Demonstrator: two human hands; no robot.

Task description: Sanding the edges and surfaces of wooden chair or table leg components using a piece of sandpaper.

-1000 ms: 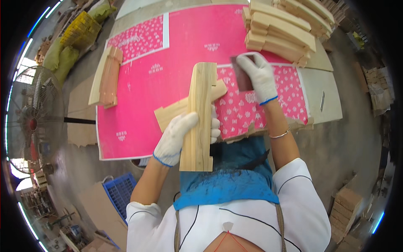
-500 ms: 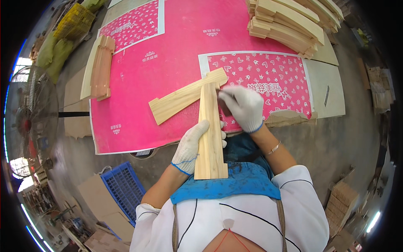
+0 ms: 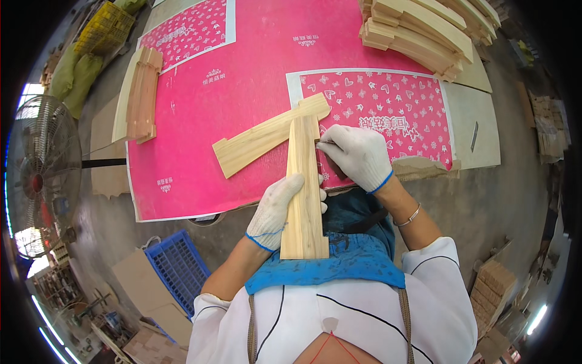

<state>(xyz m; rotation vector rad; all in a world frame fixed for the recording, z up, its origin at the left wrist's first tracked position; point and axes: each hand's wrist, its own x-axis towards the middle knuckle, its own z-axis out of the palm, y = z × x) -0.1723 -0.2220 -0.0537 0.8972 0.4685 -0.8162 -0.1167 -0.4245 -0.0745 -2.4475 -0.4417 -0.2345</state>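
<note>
My left hand [image 3: 277, 206], in a white knit glove with blue trim, grips a pale wooden piece [image 3: 303, 200] round its middle, thumb on top. One end of that piece rests against my blue apron; its far end lies over a second wooden piece [image 3: 254, 139] on the pink-covered table. My right hand [image 3: 357, 155], gloved likewise, is closed on a thin dark brown sheet, perhaps sandpaper [image 3: 335, 167], held beside the right edge of the wood near its far end. Its underside and the fingers below are partly hidden.
Stacked curved wooden pieces [image 3: 418, 36] stand at the table's far right, and a smaller stack [image 3: 138, 97] at the left. A utility knife [image 3: 474, 137] lies on the right board. A standing fan [image 3: 42, 176] is left, a blue plastic crate [image 3: 177, 267] lower left.
My right hand has shifted slightly right and toward me along the wood's edge, with the dark sheet still in it. The left hand keeps its grip on the wood.
</note>
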